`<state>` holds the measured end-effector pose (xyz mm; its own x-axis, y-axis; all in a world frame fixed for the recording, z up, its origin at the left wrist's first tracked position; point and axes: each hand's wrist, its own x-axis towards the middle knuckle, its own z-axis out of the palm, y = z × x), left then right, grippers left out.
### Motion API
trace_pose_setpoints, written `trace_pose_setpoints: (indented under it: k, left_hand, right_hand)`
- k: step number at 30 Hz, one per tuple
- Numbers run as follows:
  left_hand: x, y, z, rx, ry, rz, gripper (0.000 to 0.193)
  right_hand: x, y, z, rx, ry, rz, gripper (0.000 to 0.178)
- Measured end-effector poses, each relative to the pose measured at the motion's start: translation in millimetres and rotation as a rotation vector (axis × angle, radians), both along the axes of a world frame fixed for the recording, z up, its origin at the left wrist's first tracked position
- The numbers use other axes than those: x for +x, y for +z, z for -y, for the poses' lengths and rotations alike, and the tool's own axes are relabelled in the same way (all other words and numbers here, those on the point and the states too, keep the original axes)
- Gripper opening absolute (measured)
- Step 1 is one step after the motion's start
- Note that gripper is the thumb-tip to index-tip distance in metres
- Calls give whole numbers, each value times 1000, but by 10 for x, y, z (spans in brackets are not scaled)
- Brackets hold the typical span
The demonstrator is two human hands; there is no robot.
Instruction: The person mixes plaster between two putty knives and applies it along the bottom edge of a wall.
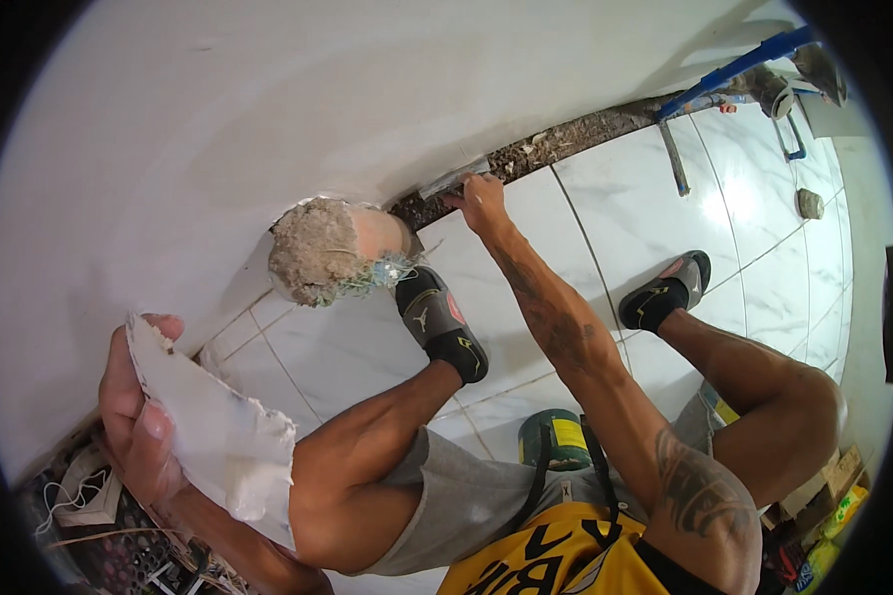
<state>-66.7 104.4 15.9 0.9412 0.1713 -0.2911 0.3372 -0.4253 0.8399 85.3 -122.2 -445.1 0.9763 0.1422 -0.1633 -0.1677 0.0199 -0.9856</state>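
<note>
My left hand [141,428] is closed around the edge of a ragged white board [203,412], held at the lower left. A lump of white putty [255,483] sits on the board's lower part. My right hand [483,201] reaches forward to the foot of the white wall [268,109]. Its fingers close on a flat grey putty knife [453,178], whose blade lies along the wall's lower edge. Beneath the blade runs a dark, rough gap [556,141] full of rubble between wall and tiles. The tool's handle is mostly hidden by my fingers.
Left of my right hand, an orange pipe [379,233] with a rough mortar lump [313,253] juts from the wall. Blue pipes [734,67] stand at the far right. A green can [554,438] is between my legs, on white tiles [635,188]. Clutter [79,526] lies lower left.
</note>
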Motion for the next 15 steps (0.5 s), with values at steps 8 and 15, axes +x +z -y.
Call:
trace_pose_setpoints:
  k: [8,15]
  left_hand:
    - [15,-96,-32,-68,-51,124,77]
    - [54,-59,49,-82,-94,155,79]
  right_hand:
    - [-16,1146,-57,666,-244,-391,24]
    - [-25,1709,-77,698,-217,-339,28]
